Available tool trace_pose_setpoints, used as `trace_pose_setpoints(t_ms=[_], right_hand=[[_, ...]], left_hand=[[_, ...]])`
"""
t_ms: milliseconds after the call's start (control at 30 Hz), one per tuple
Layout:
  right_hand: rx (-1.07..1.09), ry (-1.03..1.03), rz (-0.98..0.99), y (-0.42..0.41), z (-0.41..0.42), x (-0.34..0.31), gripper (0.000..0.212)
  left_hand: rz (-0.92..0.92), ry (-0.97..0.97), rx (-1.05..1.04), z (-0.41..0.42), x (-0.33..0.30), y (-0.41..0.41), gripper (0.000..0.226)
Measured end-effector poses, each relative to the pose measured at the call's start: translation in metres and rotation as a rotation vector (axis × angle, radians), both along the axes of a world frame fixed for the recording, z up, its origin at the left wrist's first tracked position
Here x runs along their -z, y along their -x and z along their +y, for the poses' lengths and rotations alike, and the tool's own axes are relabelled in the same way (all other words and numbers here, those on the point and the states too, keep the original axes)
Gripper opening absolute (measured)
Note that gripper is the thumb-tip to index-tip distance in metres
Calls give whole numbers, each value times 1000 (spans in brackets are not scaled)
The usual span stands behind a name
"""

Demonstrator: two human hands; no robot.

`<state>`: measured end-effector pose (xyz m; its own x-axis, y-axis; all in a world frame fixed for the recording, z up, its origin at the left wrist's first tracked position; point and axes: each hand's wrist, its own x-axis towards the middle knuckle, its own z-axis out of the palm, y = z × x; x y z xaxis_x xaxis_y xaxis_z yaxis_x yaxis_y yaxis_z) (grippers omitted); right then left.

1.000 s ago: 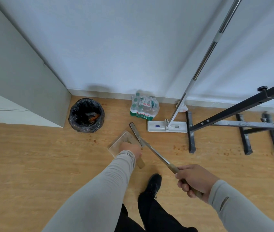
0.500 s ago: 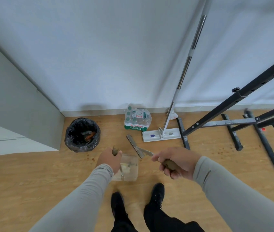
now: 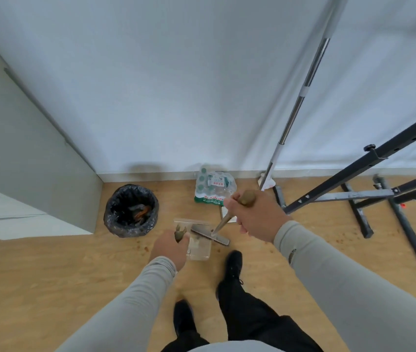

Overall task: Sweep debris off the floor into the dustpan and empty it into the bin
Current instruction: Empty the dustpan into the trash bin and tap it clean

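Wood floor (image 3: 49, 275): left hand (image 3: 168, 250) grips dustpan (image 3: 198, 246) handle; right hand (image 3: 257, 219) grips broom (image 3: 210, 233) handle.

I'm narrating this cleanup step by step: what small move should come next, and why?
Probably carry the dustpan left to the bin. The left hand grips its handle, the right hand holds the broom over it, and the bin stands open close by.

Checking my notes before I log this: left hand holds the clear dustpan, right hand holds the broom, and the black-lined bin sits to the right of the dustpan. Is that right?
Not quite. In the head view the bin sits to the left of the dustpan, by the cabinet. The rest stands: the left hand holds the dustpan and the right hand holds the broom.
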<state>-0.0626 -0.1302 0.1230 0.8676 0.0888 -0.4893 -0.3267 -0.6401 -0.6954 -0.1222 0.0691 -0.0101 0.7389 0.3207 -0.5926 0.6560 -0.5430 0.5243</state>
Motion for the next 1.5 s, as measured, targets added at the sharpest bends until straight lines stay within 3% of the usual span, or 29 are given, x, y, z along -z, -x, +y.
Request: trace_pose_setpoints(t_ms=[100, 533, 633, 700, 800, 900, 1033, 1200, 1300, 1433, 1500], right_hand=[[-155, 170, -60, -33, 4, 6, 35], [-369, 225, -117, -152, 43, 23, 23], [-427, 236, -132, -164, 54, 28, 33], [-457, 236, -122, -167, 61, 28, 24], [-522, 231, -136, -164, 72, 27, 35], [-545, 228, -135, -159, 77, 30, 34], [-620, 205, -112, -147, 81, 34, 33], [-667, 179, -134, -136, 86, 32, 41], [-684, 197, -159, -130, 88, 32, 44], [-655, 198, -134, -120, 86, 35, 44], [-607, 152, -96, -115, 86, 30, 34]], left_hand=[[5, -14, -19, 2, 8, -18, 29], [42, 28, -98, -10, 48, -106, 23], [27, 67, -91, -21, 49, -117, 18], [11, 96, -106, -30, 46, -125, 18], [-4, 105, -143, -37, 42, -133, 34], [37, 76, -131, -35, 45, -131, 34], [-12, -87, -24, -32, 52, -118, 40], [-111, 55, 30, -26, 53, -109, 26], [-124, 27, 25, -24, 66, -114, 18], [-141, 38, 24, -26, 81, -119, 3], [-102, 80, 23, -24, 83, -120, 8]])
